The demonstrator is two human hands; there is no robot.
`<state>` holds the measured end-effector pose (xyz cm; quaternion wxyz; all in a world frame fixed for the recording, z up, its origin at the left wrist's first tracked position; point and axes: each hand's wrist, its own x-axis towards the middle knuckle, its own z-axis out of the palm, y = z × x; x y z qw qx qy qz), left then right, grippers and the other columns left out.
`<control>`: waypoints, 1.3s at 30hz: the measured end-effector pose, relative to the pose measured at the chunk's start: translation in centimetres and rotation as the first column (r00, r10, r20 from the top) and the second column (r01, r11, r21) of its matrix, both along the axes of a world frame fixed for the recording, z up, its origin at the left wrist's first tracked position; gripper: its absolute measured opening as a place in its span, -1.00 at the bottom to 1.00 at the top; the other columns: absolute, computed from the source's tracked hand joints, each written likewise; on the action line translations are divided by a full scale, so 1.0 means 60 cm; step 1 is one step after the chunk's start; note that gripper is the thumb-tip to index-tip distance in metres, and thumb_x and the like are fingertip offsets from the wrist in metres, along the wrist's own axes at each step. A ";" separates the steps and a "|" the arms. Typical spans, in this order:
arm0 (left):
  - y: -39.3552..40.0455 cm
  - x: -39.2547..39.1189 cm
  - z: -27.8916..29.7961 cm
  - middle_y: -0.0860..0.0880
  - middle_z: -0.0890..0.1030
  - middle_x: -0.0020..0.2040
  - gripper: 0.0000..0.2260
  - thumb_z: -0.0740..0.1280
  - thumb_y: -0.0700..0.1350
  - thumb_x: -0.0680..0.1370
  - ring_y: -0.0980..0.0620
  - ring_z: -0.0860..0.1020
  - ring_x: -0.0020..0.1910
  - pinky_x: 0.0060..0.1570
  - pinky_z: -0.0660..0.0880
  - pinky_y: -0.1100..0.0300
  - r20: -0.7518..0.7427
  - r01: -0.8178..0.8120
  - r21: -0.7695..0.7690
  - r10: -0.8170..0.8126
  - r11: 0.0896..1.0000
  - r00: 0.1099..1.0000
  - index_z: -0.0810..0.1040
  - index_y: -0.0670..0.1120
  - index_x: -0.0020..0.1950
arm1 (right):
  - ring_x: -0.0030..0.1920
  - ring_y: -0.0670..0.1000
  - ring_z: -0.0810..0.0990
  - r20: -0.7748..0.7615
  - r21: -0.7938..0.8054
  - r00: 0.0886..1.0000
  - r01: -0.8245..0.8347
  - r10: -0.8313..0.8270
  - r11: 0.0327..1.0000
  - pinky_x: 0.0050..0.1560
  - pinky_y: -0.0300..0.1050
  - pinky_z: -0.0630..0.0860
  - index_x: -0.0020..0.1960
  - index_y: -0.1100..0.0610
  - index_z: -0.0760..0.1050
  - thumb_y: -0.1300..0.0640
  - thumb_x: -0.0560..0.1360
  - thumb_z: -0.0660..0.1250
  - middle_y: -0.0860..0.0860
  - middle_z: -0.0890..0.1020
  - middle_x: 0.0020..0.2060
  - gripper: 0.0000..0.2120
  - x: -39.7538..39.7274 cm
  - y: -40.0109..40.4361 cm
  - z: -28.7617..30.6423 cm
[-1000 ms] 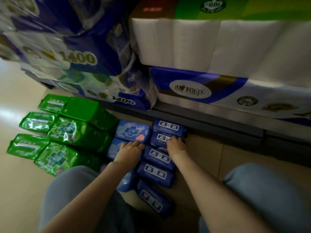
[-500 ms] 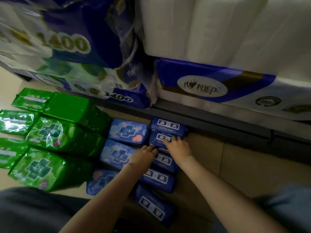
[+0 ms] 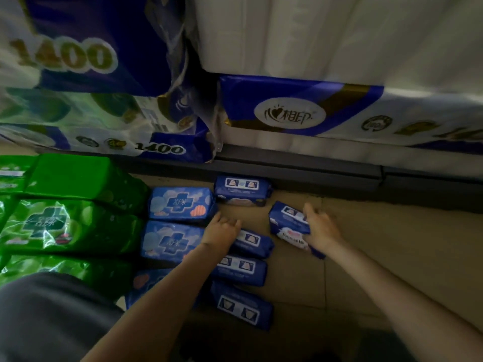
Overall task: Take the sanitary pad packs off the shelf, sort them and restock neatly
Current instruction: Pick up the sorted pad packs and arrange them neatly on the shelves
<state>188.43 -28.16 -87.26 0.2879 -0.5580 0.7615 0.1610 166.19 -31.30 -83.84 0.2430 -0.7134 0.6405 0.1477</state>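
Observation:
Sanitary pad packs lie sorted on the floor below the shelf. Green packs (image 3: pixel 65 226) fill the left side. Light blue packs (image 3: pixel 180 205) form a column beside them. Dark blue packs (image 3: pixel 241 189) run in a column to the right of those. My right hand (image 3: pixel 320 226) grips one dark blue pack (image 3: pixel 287 222), held tilted and pulled out to the right of its column. My left hand (image 3: pixel 222 228) rests with fingers spread on another dark blue pack (image 3: pixel 252 244), at the edge of the light blue ones.
Large wrapped toilet-paper bundles (image 3: pixel 287 113) sit on the bottom shelf above, and its dark front rail (image 3: pixel 300 168) runs just behind the packs. Tan floor tiles (image 3: pixel 379 252) extend to the right. My knee (image 3: pixel 47 314) is at the lower left.
My right hand has taken a dark blue pack out of the column and moved it right, leaving a gap. My left hand has shifted slightly. The camera has dropped closer.

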 end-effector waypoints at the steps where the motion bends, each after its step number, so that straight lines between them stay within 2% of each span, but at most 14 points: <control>1: -0.003 -0.004 0.005 -0.11 0.35 0.39 -0.52 0.23 -0.11 0.57 -0.11 0.29 0.38 0.45 -0.08 0.02 -0.020 -0.001 -0.013 0.001 1.000 1.000 0.17 -0.13 0.45 | 0.22 0.12 0.47 0.040 -0.006 0.999 0.010 -0.010 1.000 0.12 0.00 0.52 0.26 0.10 0.23 0.23 0.42 0.43 0.12 0.46 0.22 -0.48 -0.003 -0.003 0.014; 5: -0.030 -0.013 0.067 -0.09 0.35 0.40 -0.50 0.34 -0.05 0.51 -0.08 0.30 0.39 0.42 0.07 0.06 -0.179 0.008 -0.010 -0.010 1.000 0.984 0.28 -0.07 0.41 | 0.13 0.07 0.50 0.050 -0.065 0.988 -0.144 0.148 0.987 0.04 -0.06 0.51 0.23 0.06 0.28 0.21 0.43 0.41 0.06 0.44 0.17 -0.54 -0.005 -0.033 0.083; 8: -0.066 0.000 0.149 -0.08 0.45 0.33 -0.40 0.46 -0.04 0.42 -0.08 0.42 0.28 0.27 0.34 0.09 -0.340 -0.014 0.223 0.091 0.975 0.936 0.34 -0.07 0.41 | 0.10 0.06 0.50 0.020 -0.084 0.967 -0.252 0.255 0.964 -0.02 -0.07 0.46 0.14 0.02 0.33 0.11 0.45 0.39 0.01 0.45 0.11 -0.67 0.005 -0.058 0.151; 12: -0.125 0.010 0.304 0.02 0.53 0.07 -0.59 0.47 -0.02 0.42 0.00 0.50 0.06 0.06 0.45 0.13 -0.355 -0.028 0.368 0.168 0.930 0.920 0.49 -0.06 0.21 | 0.00 -0.03 0.47 0.095 -0.152 0.926 -0.348 0.364 0.925 -0.17 -0.15 0.38 0.00 -0.04 0.40 0.00 0.41 0.44 -0.06 0.52 0.03 -0.74 0.019 -0.093 0.283; 14: -0.152 0.016 0.394 0.10 0.54 0.00 -0.71 0.47 -0.04 0.41 0.04 0.53 0.04 0.14 0.47 0.10 -0.394 -0.010 0.355 0.159 0.935 0.905 0.52 0.02 0.09 | -0.04 -0.08 0.47 0.117 -0.220 0.912 -0.362 0.393 0.906 -0.20 -0.20 0.35 -0.02 -0.08 0.42 -0.05 0.40 0.45 -0.11 0.51 -0.04 -0.74 0.022 -0.107 0.369; 16: -0.167 0.029 0.491 0.16 0.57 -0.01 -0.74 0.49 -0.07 0.39 0.10 0.56 0.03 0.17 0.48 0.10 -0.470 0.023 0.276 0.115 0.961 0.875 0.52 0.10 0.02 | -0.07 -0.11 0.46 0.107 -0.316 0.904 -0.364 0.414 0.876 -0.21 -0.21 0.33 0.00 -0.11 0.46 -0.10 0.38 0.44 -0.17 0.48 -0.11 -0.75 0.011 -0.113 0.464; 19: -0.155 0.050 0.648 0.15 0.63 -0.01 -0.69 0.53 -0.10 0.36 0.17 0.60 -0.02 0.03 0.53 0.23 -0.633 0.029 0.076 0.026 0.997 0.774 0.56 0.12 0.03 | -0.10 -0.21 0.53 0.209 -0.519 0.872 -0.285 0.442 0.806 -0.08 -0.20 0.46 -0.14 -0.23 0.50 -0.27 0.24 0.40 -0.23 0.59 -0.15 -0.76 -0.024 -0.106 0.618; 22: -0.114 0.059 0.786 0.18 0.64 -0.05 -0.65 0.56 0.01 0.30 0.23 0.61 -0.10 -0.11 0.51 0.35 -0.732 -0.025 -0.157 -0.100 0.987 0.674 0.58 0.13 0.04 | -0.10 -0.27 0.58 0.289 -0.755 0.801 -0.146 0.524 0.639 -0.07 -0.32 0.49 -0.08 -0.27 0.52 -0.39 0.17 0.35 -0.30 0.61 -0.13 -0.63 -0.048 -0.082 0.769; 25: -0.087 0.060 0.890 0.20 0.64 -0.07 -0.55 0.45 0.17 0.20 0.29 0.60 -0.12 -0.17 0.48 0.46 -0.767 -0.134 -0.450 -0.306 0.883 0.564 0.55 0.18 0.07 | -0.18 -0.17 0.59 0.322 -0.905 0.705 0.033 0.632 0.425 -0.15 -0.36 0.48 -0.11 -0.11 0.55 -0.20 0.26 0.49 -0.10 0.64 -0.27 -0.71 -0.046 -0.075 0.875; 27: -0.083 0.063 0.940 0.18 0.66 -0.10 -0.59 0.45 0.15 0.19 0.30 0.61 -0.14 -0.21 0.49 0.46 -0.795 -0.225 -0.519 -0.369 0.824 0.482 0.59 0.16 0.02 | -0.18 -0.15 0.56 0.312 -0.944 0.671 0.137 0.672 0.301 -0.14 -0.29 0.49 -0.05 -0.02 0.53 0.00 0.33 0.52 -0.05 0.61 -0.23 -0.74 -0.022 -0.095 0.920; 29: -0.088 0.069 0.980 0.16 0.67 -0.12 -0.60 0.55 0.13 0.20 0.25 0.63 -0.13 -0.25 0.51 0.43 -0.802 -0.309 -0.545 -0.377 0.779 0.464 0.63 0.07 -0.02 | -0.11 -0.11 0.53 0.291 -0.957 0.691 0.200 0.662 0.212 -0.08 -0.23 0.46 0.03 0.09 0.53 0.06 0.36 0.50 -0.01 0.57 -0.15 -0.70 0.017 -0.127 0.948; 32: -0.098 0.090 1.022 0.13 0.67 -0.09 -0.58 0.49 0.15 0.19 0.20 0.63 -0.10 -0.16 0.56 0.35 -0.739 -0.354 -0.622 -0.374 0.698 0.560 0.62 0.05 -0.01 | -0.09 -0.07 0.50 0.303 -0.953 0.728 0.236 0.615 0.190 -0.09 -0.25 0.37 0.04 0.15 0.53 0.10 0.37 0.49 -0.03 0.53 -0.13 -0.71 0.080 -0.181 0.964; 36: -0.106 0.135 1.052 0.07 0.67 -0.13 -0.67 0.49 0.13 0.24 0.22 0.62 -0.15 -0.13 0.56 0.29 -0.639 -0.333 -0.704 -0.353 0.627 0.684 0.59 0.08 -0.05 | -0.01 0.03 0.53 0.305 -0.944 0.739 0.150 0.601 0.294 -0.05 -0.15 0.37 0.03 0.16 0.50 0.17 0.37 0.46 0.01 0.54 -0.11 -0.73 0.142 -0.244 0.953; 39: -0.118 0.171 1.060 0.05 0.67 -0.12 -0.69 0.53 0.07 0.29 0.19 0.63 -0.13 -0.11 0.58 0.23 -0.616 -0.345 -0.715 -0.315 0.608 0.722 0.59 0.05 -0.04 | -0.02 0.04 0.55 0.347 -0.918 0.733 0.136 0.585 0.374 -0.05 -0.12 0.42 -0.06 0.05 0.46 0.17 0.38 0.46 0.00 0.56 -0.11 -0.79 0.172 -0.276 0.953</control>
